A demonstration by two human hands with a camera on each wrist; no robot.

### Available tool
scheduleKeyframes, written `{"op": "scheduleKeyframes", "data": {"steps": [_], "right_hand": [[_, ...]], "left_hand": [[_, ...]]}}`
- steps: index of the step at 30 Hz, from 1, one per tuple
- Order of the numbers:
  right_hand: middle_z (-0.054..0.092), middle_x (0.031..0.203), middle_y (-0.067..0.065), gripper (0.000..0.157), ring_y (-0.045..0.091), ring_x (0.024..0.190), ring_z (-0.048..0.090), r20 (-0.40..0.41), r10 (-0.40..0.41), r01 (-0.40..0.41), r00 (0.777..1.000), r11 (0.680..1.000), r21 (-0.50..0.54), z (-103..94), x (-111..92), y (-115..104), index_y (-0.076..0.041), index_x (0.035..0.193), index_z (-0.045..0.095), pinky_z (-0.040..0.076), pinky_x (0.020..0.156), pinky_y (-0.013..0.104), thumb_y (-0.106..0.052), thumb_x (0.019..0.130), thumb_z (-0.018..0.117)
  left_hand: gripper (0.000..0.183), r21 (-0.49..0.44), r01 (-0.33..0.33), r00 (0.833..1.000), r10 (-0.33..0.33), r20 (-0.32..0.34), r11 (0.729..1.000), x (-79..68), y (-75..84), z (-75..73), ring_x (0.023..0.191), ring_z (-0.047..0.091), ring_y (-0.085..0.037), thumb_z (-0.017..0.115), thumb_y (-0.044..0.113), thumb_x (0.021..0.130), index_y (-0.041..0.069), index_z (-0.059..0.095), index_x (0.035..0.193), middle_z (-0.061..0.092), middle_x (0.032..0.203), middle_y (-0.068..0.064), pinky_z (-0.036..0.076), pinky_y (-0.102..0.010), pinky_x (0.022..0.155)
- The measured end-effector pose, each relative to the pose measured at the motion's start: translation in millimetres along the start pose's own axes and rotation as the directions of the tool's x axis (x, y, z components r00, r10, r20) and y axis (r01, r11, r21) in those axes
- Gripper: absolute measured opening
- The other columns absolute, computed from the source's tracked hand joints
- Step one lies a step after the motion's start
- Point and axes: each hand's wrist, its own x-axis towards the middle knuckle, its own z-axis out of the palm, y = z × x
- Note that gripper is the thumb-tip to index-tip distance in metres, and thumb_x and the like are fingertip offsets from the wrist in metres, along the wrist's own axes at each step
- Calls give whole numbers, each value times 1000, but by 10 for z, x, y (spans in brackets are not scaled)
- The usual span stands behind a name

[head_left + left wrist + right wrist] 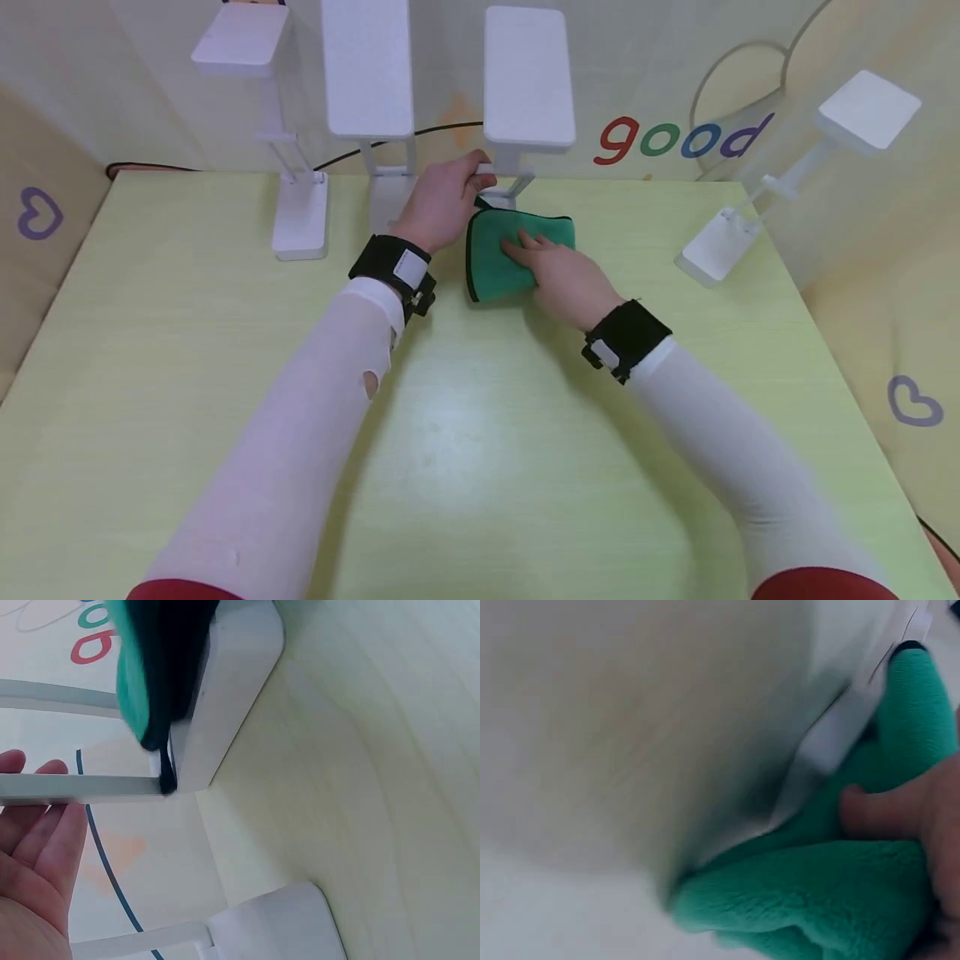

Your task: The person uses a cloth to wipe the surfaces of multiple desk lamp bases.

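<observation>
My left hand grips one thin upright of a white desk lamp; its fingers curl around that bar in the left wrist view. My right hand holds a green cloth with black edging against the lamp's foot. In the right wrist view the thumb presses into the plush, folded cloth, and part of the white base shows beside it. The cloth hides most of the base in the head view.
A second white lamp stands just left of the held one, and another lamp farther left. A tilted lamp stands at the right. A black cable runs along the printed curtain behind the pale green table.
</observation>
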Motion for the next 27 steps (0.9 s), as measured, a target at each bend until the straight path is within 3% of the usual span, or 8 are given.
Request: {"op": "scheduleKeyframes", "data": {"steps": [6, 11, 16, 19, 22, 27], "right_hand": [[46, 146, 21, 55, 35, 136, 37, 51, -121, 127, 991, 983, -134, -64, -209, -300, -10, 146, 48, 52, 95, 46, 2, 93, 52], [47, 146, 19, 50, 34, 135, 39, 14, -191, 191, 982, 973, -130, -35, 10, -400, -10, 145, 50, 46, 103, 46, -1, 96, 52], [42, 151, 14, 51, 29, 139, 33, -42, -158, 149, 987, 976, -159, 5, 367, -272, -10, 149, 43, 42, 107, 41, -4, 99, 53], [39, 153, 15, 56, 29, 141, 28, -57, -114, 105, 992, 984, -145, -1, 451, -181, -11, 151, 40, 41, 108, 41, -4, 98, 54], [38, 153, 18, 56, 31, 141, 28, -73, -84, 74, 994, 989, -127, 11, 388, -125, -12, 152, 39, 46, 103, 42, -5, 99, 54], [41, 150, 22, 49, 38, 136, 35, -64, -66, 56, 996, 988, -146, 19, 81, -180, -9, 150, 43, 57, 83, 44, -4, 101, 47]], "left_hand": [[24, -12, 5, 1000, -5, -8, 1000, -17, 8, 6, 112, 60, -13, 42, 21, 109, 11, 56, 125, 68, 122, 3, 51, -30, 85], [25, -19, -6, 1000, 6, -30, 1000, -12, 28, 35, 111, 60, -12, 43, 22, 108, 11, 57, 126, 69, 121, 3, 51, -30, 88], [25, -32, -4, 1000, 3, -28, 999, -21, 45, 3, 111, 60, -10, 42, 23, 108, 12, 57, 125, 69, 120, 3, 50, -29, 90], [24, -38, 0, 1000, -1, -23, 999, -12, 42, -18, 113, 59, -10, 43, 22, 108, 11, 57, 125, 69, 121, 3, 49, -29, 93], [24, -21, 3, 1000, -3, -17, 1000, -1, 34, -28, 113, 59, -11, 43, 22, 108, 11, 57, 124, 69, 120, 3, 49, -30, 94], [24, 7, 16, 1000, -16, 9, 1000, -1, 40, -31, 112, 59, -10, 43, 23, 108, 12, 57, 125, 69, 121, 5, 51, -30, 90]]}}
